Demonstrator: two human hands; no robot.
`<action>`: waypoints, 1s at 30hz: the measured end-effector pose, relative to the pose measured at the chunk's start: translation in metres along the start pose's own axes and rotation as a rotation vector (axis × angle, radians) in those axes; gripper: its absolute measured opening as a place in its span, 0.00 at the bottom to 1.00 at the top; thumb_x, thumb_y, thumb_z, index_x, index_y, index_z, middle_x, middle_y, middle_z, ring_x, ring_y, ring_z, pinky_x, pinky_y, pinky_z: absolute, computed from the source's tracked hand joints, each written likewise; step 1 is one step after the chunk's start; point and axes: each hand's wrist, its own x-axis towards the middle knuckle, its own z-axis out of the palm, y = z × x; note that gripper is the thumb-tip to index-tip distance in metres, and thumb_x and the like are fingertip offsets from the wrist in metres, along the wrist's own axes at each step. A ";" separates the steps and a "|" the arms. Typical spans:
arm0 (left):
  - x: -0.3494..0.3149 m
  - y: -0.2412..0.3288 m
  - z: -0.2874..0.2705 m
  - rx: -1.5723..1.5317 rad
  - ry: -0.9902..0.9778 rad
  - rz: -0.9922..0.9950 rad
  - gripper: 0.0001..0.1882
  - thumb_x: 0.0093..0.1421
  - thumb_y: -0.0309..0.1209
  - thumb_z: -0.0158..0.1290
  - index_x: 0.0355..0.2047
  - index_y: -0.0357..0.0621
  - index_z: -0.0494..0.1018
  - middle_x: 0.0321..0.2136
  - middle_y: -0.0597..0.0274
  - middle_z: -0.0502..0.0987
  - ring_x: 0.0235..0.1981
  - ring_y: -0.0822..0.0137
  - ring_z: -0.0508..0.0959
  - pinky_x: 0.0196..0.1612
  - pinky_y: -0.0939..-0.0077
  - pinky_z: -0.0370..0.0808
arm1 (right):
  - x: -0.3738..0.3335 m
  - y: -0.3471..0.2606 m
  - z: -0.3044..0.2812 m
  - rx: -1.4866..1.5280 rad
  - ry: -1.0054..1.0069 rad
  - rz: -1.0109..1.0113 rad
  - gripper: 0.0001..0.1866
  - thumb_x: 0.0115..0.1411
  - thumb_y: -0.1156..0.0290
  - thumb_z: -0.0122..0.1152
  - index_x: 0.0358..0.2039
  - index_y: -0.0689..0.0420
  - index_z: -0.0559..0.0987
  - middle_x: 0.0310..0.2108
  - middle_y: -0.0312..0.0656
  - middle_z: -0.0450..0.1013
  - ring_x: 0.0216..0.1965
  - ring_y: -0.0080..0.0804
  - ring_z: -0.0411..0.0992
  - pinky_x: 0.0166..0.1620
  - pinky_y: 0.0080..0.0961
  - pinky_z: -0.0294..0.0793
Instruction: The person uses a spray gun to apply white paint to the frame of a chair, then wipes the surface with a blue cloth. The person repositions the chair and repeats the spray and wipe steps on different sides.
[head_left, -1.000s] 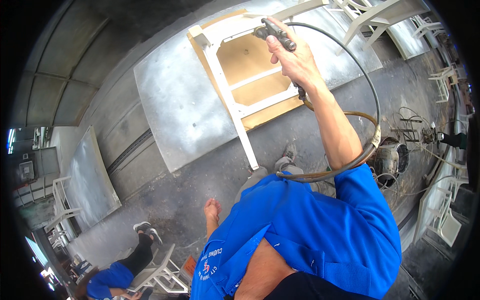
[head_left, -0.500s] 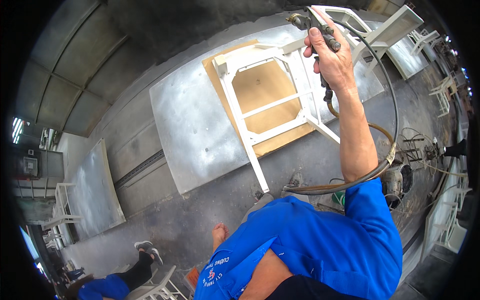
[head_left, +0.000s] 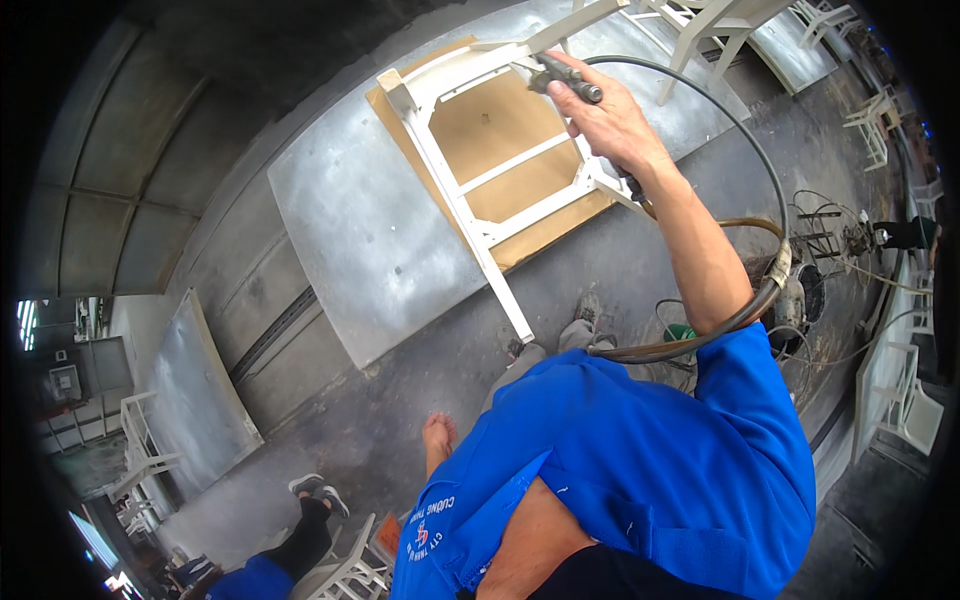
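My right hand [head_left: 607, 115], arm stretched forward, is closed around a dark metal spray gun [head_left: 568, 80] with hoses running from it. The gun is at the far right part of an unfinished-looking white chair frame [head_left: 462, 210], overlapping it in view; whether they touch I cannot tell. The chair frame rests on brown cardboard [head_left: 490, 130], with one leg pointing toward me. My left hand [head_left: 438, 432] hangs low beside my body, its fingers loosely bent, with nothing visible in it.
Under the cardboard lies a large pale-smeared board [head_left: 340, 250]. A black hose [head_left: 765, 160] loops back around my right forearm. More white chairs [head_left: 715, 30] stand at the far right. Round equipment with tangled hoses [head_left: 800, 300] sits at right. Another person [head_left: 310, 510] is at lower left.
My right hand has brought the spray gun down and to the left, closer to the chair frame. The view has shifted slightly. My left hand stays low at my side.
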 end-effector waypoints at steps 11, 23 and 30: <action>0.006 -0.004 -0.002 0.050 -0.024 0.006 0.21 0.72 0.36 0.51 0.63 0.49 0.69 0.49 0.55 0.81 0.44 0.59 0.81 0.42 0.60 0.80 | 0.017 0.010 0.004 -0.122 0.185 -0.064 0.29 0.68 0.48 0.60 0.67 0.40 0.72 0.29 0.34 0.73 0.27 0.22 0.73 0.26 0.24 0.75; 0.009 0.002 -0.014 0.053 -0.028 0.028 0.20 0.71 0.36 0.51 0.61 0.46 0.70 0.48 0.54 0.80 0.45 0.58 0.81 0.41 0.60 0.80 | 0.008 -0.012 -0.004 -0.169 0.175 0.101 0.29 0.68 0.47 0.59 0.68 0.36 0.71 0.27 0.36 0.74 0.29 0.22 0.74 0.27 0.25 0.75; 0.004 0.022 -0.018 0.067 -0.061 0.048 0.21 0.72 0.37 0.51 0.62 0.44 0.69 0.49 0.52 0.80 0.47 0.56 0.82 0.44 0.60 0.81 | 0.002 0.005 0.002 0.006 0.076 0.142 0.28 0.70 0.55 0.56 0.68 0.48 0.70 0.37 0.35 0.77 0.28 0.23 0.73 0.26 0.24 0.74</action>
